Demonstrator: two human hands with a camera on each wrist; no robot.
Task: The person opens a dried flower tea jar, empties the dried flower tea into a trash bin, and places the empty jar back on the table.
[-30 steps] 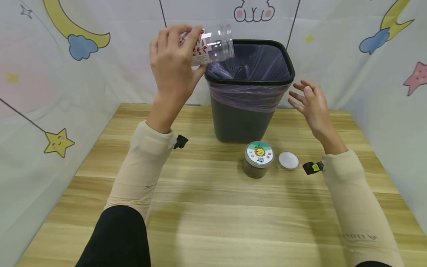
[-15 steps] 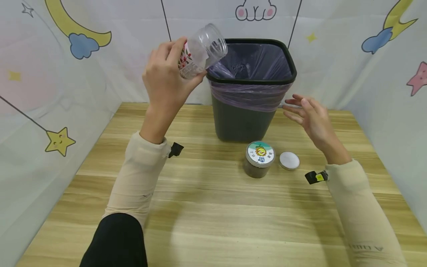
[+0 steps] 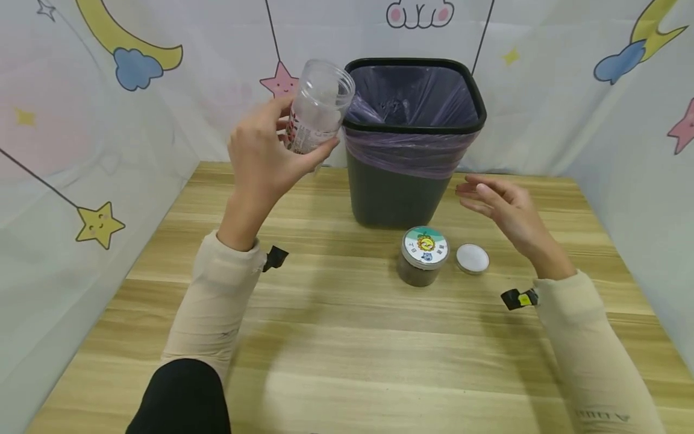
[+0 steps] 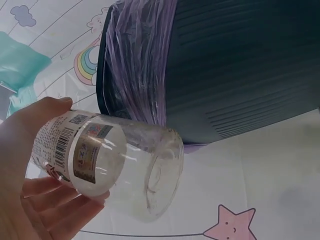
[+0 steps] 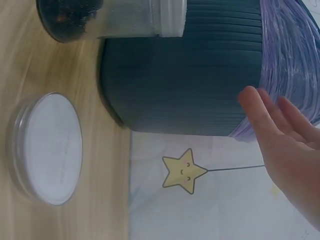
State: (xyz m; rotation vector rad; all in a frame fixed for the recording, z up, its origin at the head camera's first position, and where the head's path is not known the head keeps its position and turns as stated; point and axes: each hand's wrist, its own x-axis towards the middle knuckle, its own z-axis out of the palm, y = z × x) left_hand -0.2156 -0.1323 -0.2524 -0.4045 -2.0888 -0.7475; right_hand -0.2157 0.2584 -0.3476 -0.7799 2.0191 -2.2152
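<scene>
Clear floral-label jar (image 3: 321, 114), gripped tilted by L hand (image 3: 262, 147) at lined bin's (image 3: 396, 196) 9 o'clock; R hand (image 3: 506, 211) relaxed, w/ nothing held; poss. slip if grip eases

Clear jar (image 3: 320, 108), uncapped, floral label, tilted mouth-up, held beside lined dark bin (image 3: 398, 196).

Wood-grain tabletop (image 3: 347, 361) — pale cloth backdrop (image 3: 217, 108) with crescent moons (image 3: 103, 30), smiling stars (image 3: 100, 225), blue clouds (image 3: 137, 69).
</scene>
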